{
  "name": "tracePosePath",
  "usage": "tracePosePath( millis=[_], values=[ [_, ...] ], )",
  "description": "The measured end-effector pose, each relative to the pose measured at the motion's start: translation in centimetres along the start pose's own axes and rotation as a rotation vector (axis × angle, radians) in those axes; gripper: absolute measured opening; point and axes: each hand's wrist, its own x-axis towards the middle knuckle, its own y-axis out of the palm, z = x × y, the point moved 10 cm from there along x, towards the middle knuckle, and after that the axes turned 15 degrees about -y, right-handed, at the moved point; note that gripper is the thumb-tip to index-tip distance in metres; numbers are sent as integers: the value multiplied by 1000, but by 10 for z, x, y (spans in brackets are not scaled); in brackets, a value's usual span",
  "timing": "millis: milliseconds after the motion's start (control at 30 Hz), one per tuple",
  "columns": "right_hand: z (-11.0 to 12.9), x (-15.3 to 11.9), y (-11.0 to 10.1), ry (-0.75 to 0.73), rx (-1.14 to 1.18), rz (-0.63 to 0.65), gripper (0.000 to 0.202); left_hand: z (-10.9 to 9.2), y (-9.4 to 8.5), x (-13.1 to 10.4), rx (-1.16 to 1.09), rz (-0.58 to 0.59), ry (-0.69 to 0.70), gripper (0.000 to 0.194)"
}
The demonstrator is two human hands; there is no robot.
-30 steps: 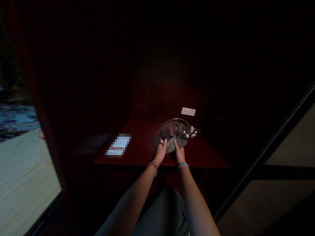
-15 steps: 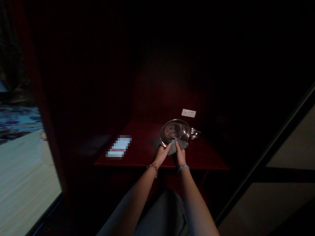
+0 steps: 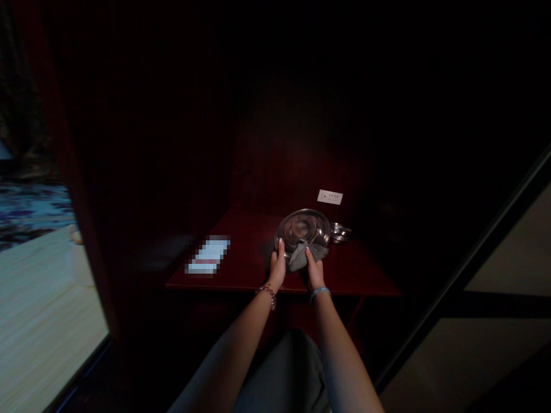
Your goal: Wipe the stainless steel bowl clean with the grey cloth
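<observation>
A shiny round metal basin is held tilted above the dark red desk, its hollow side toward me. My left hand grips its lower left rim, thumb on the inner side and fingers hidden beneath. At the lower right rim, my right hand pinches a grey cloth against the metal with the thumb. Part of the cloth hangs out past the rim. Just behind and to the right sits smaller shiny metalware, partly covered by the basin; its exact kind is unclear.
The dark red desk has a blurred-out pale rectangular object at its left. A white socket plate is on the back wall. Dark panels rise on both sides, and a pale wooden surface lies beyond the left one.
My left hand has shifted left along the rim, away from the cloth, and its thumb now points up. The basin has moved slightly left; my right hand stays on the cloth.
</observation>
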Motion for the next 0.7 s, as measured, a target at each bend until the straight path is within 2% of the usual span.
tracePosePath(
  millis=[100,233,400,533,700],
  values=[
    [-3,2,-4,7,-3,-22,49,-4,9,-2,-20,70,47,52],
    [-4,2,-5,19,8,-38,49,-1,24,-1,87,156,88,45],
    [4,-2,0,4,-13,0,49,7,20,5,144,114,62,42],
    [8,-4,6,14,-45,52,48,8,13,7,123,59,22,40],
    [10,-4,7,13,-63,56,47,7,9,6,121,20,10,39]
  ],
)
